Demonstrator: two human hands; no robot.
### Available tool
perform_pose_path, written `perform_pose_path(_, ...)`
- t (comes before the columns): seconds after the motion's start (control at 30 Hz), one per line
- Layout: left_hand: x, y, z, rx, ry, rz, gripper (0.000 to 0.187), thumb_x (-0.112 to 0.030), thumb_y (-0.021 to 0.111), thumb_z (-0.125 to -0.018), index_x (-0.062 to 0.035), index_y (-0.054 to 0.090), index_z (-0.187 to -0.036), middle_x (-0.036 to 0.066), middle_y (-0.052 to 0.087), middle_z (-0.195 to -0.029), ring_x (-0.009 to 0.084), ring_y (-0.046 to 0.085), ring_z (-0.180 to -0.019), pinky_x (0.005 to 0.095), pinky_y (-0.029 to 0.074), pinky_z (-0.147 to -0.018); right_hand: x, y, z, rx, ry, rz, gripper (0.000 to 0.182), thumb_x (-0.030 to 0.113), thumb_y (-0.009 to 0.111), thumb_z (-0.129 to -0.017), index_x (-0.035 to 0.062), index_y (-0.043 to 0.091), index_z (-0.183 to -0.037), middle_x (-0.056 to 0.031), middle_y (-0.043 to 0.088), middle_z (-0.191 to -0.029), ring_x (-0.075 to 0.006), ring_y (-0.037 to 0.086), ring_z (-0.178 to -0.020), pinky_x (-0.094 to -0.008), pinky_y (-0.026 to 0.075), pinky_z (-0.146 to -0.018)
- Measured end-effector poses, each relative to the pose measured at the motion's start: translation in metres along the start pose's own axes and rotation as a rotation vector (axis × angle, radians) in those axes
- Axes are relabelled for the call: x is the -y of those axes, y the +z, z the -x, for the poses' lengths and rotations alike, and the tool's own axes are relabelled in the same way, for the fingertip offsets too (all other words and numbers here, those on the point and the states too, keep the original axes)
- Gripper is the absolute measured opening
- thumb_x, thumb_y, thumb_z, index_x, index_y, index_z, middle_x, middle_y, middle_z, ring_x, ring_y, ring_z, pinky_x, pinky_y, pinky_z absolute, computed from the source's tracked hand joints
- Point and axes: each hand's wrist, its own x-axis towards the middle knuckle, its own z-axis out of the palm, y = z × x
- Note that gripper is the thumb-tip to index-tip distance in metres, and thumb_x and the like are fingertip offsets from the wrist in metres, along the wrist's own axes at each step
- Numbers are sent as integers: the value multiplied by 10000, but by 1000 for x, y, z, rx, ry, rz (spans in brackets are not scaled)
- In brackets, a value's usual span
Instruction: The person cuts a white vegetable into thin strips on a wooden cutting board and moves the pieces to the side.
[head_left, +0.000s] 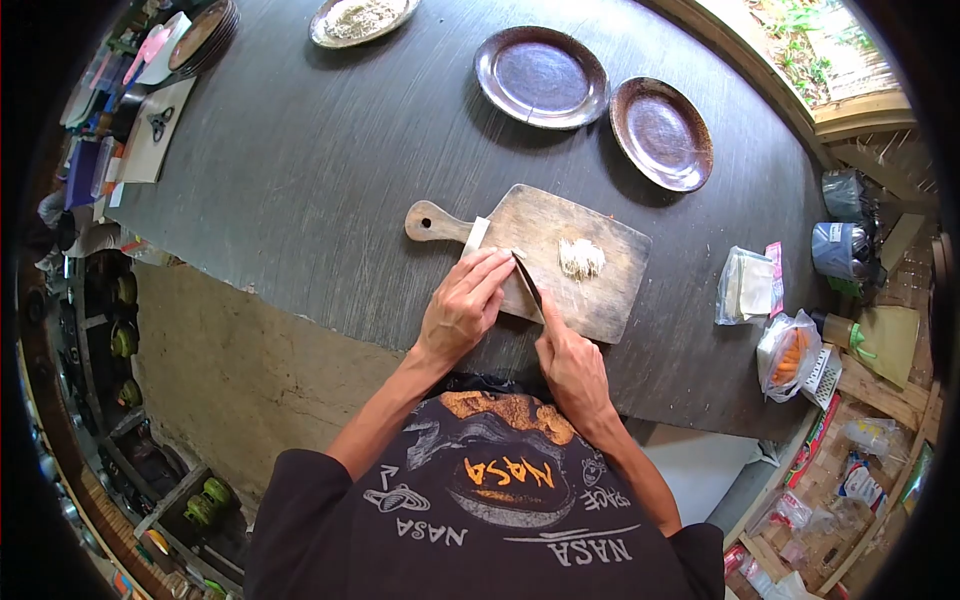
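So the left hand (463, 305) was laid flat on a pale strip (477, 236) at the near-left part of the cutting board (610, 290), fingers stretched out and pressing it down, not curled under at all. The right hand (570, 365) was wrapped around the handle of a knife (528, 280), with the blade running up right beside those left fingertips, basically touching them from what I could see. That was the bit that made me wince: with fingertips that flat and that close to the edge, one slip sideways looked like it could nick a finger. A little heap of pale shreds (581, 258) sat further up the board, well apart from the hands, so that was fine. The board itself lay on a dark table (300, 170) close to the near edge, and I reckon a hard push could have slid it toward the person, since I couldn't see anything under it to hold it. Two empty brown plates (600, 100) sat beyond the board, and some plastic bags (770, 320) off to the right, none of them in the way.
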Motion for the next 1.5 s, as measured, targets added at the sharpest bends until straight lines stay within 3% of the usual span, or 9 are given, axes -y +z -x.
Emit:
perform_pose_path(0.5,1,1,0,-3,-4,28,353,56,662,-885,28,725,-1232,127,720,-1293,298,639,-1270,414,522,-1098,-5,5,0,-51,-79,-61,690,82,597,-978,85,360,-1626,-224,664,-719,-402,682,-625,-520,547,-620)
perform_pose_path(0.8,2,-1,-2,-6,4,12,390,63,662,-871,16,713,-1255,128,710,-1306,299,640,-1263,415,527,-1088,5,1,-2,6,43,-1,690,91,599,-975,124,371,-1626,-242,674,-729,-417,689,-637,-535,553,-634)
perform_pose_path(1.1,4,0,2,-11,11,21,375,55,670,-872,25,718,-1243,131,717,-1301,300,643,-1263,416,532,-1086,0,6,-1,-32,-36,-86,686,78,582,-972,88,361,-1621,-264,692,-779,-424,710,-697,-550,551,-663)
perform_pose_path(1.3,4,1,2,-8,1,34,354,46,672,-882,27,724,-1232,134,722,-1289,300,644,-1262,417,531,-1088,10,1,-4,21,50,17,677,89,590,-974,90,372,-1616,-261,693,-781,-424,708,-691,-545,552,-666)
perform_pose_path(1.5,4,-1,-1,10,-1,35,374,45,666,-882,22,715,-1252,133,717,-1293,307,639,-1266,423,523,-1098,0,-1,6,21,6,-3,673,96,591,-981,90,369,-1617,-254,684,-766,-418,699,-685,-546,546,-655)
